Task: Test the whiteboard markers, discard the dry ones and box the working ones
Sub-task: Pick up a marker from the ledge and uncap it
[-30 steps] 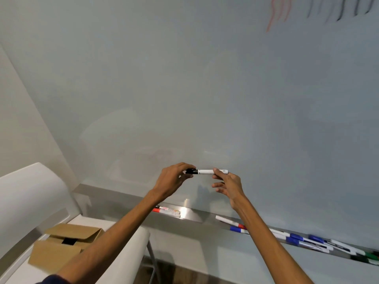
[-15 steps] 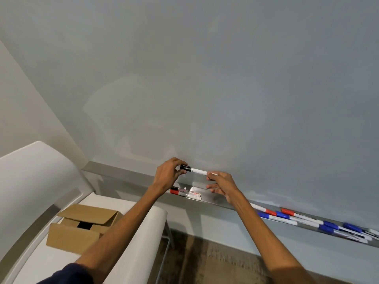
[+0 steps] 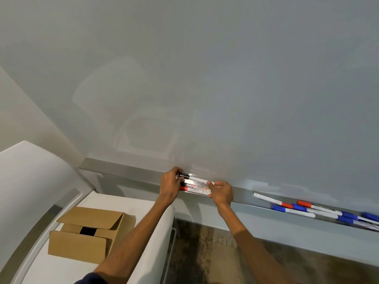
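The box (image 3: 90, 234) is open on the chair (image 3: 133, 206), lower left, nearer my left hand (image 3: 170, 186). Its fingers grip the black marker (image 3: 198, 179) at the cap end. My right hand (image 3: 222, 192) pinches the tail. The marker's long axis runs left-right, low over the tray (image 3: 131, 171).

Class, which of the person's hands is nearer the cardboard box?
Left. The left hand sits up and right of the cardboard box; the right hand is farther right.
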